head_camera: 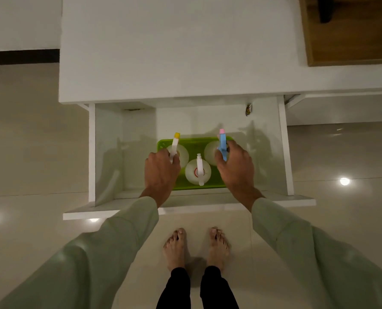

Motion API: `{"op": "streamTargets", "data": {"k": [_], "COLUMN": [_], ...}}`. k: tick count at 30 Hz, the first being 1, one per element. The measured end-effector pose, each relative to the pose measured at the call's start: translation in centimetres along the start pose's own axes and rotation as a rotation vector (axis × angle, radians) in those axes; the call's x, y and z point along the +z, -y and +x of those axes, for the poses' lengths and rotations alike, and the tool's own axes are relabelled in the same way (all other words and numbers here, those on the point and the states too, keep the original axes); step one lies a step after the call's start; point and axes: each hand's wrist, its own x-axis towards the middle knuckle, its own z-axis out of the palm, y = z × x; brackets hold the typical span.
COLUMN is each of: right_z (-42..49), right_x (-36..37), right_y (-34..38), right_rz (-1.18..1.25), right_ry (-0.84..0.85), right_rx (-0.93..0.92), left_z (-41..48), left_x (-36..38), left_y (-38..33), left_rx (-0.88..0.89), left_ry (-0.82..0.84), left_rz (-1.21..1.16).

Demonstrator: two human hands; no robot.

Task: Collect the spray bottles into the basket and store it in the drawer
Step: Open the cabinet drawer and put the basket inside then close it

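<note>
A green basket [192,141] sits inside the open white drawer [123,152], near its front. Three white spray bottles stand upright in it: one with a yellow-tipped nozzle [182,152] at the left, one with a white nozzle [196,171] in the middle front, one with a blue and pink nozzle [222,144] at the right. My left hand [161,172] grips the basket's left side next to the yellow-tipped bottle. My right hand [235,168] grips the right side by the blue nozzle. Both hands hide the basket's side rims.
The drawer front panel [185,208] juts out toward my bare feet [196,246] on the glossy tiled floor. The white cabinet top [174,52] lies above the drawer. A small wrapper [248,109] lies in the drawer's far right corner. A wooden surface [352,41] is at top right.
</note>
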Motion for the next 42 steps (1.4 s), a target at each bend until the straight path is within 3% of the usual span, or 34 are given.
{"op": "streamTargets", "data": {"k": [5,17,23,28,31,42], "right_z": [0.7,-1.6,-7.9,-12.2,-12.2,-9.6], "right_x": [0.4,-2.5,-6.4,-6.7,-6.0,-4.8], "right_y": [-0.3,0.5,0.6,-1.3,-2.6,-2.4], "right_rz": [-0.123,-0.09,-0.038,-0.218,-0.315,-0.296], "right_ry": [-0.017,-0.017,0.207,0.415,0.394,0.25], "right_rx": [0.027,0.029,-0.147,-0.396,-0.457,-0.438], "left_z": [0.2,-2.3,-9.0,-13.6,-13.6,-10.8], "left_x": [0.3,-2.2,-5.9,-5.2,-4.3,-3.6], "left_y": [-0.3,0.1,0.6,2.7,3.4,3.3], "left_rx": [-0.028,-0.017,0.187,0.34,0.375,0.452], "left_ry": [0.012,0.037,0.1,0.221,0.19,0.098], "left_rz": [0.02,0.007,-0.108,0.094,0.182,0.189]}}
